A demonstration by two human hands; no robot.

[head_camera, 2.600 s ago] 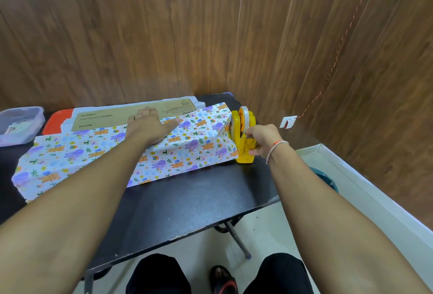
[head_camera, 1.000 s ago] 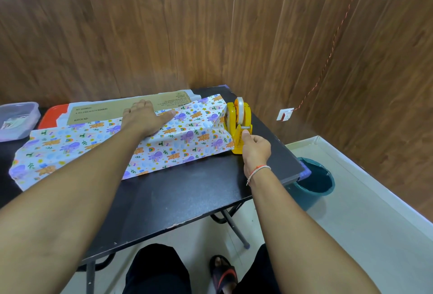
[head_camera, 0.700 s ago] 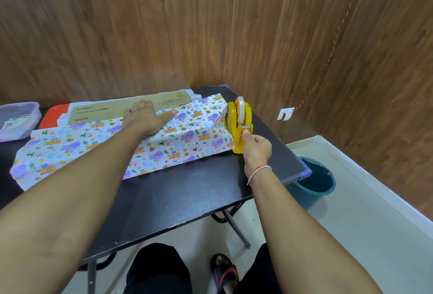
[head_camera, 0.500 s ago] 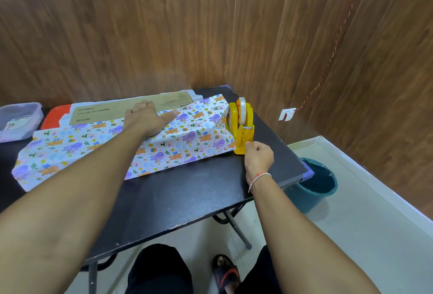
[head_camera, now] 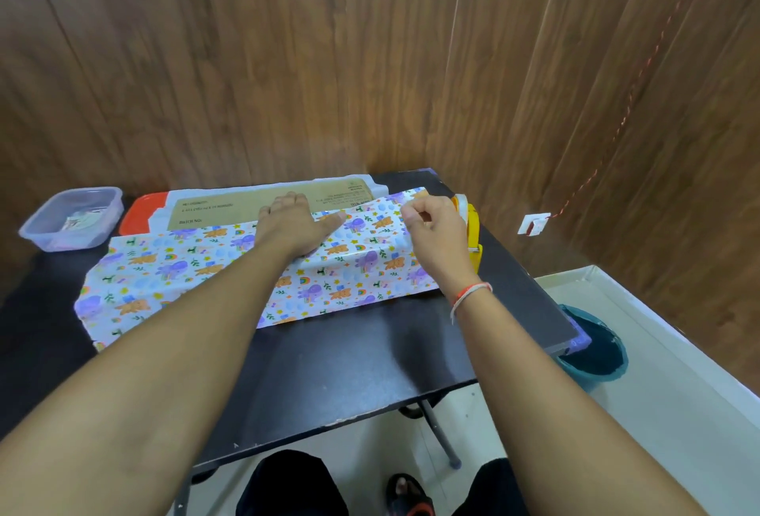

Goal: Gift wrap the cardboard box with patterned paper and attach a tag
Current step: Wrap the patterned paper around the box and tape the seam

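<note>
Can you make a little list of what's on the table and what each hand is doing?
box: cardboard box lying flat, partly covered
paper: patterned paper folded up over the box
left hand: left hand presses the paper flat
right hand: right hand with pinched fingers at the paper's right end; tape cannot be seen
dispenser: yellow tape dispenser behind right hand
tub: clear tub, far left

Room corner: two walls [head_camera: 288,63] clad in brown wood-grain panels met behind a black table [head_camera: 349,371] on a thin metal leg [head_camera: 440,433]. Pale floor [head_camera: 617,412] with a white skirting board [head_camera: 678,322] ran along the right-hand wall, and a teal bucket [head_camera: 596,351] stood on it just beside the table's right edge. A small white wall fitting [head_camera: 533,224] hung low on the right-hand wall, with a red-and-white twisted cord [head_camera: 629,100] rising from it.
</note>
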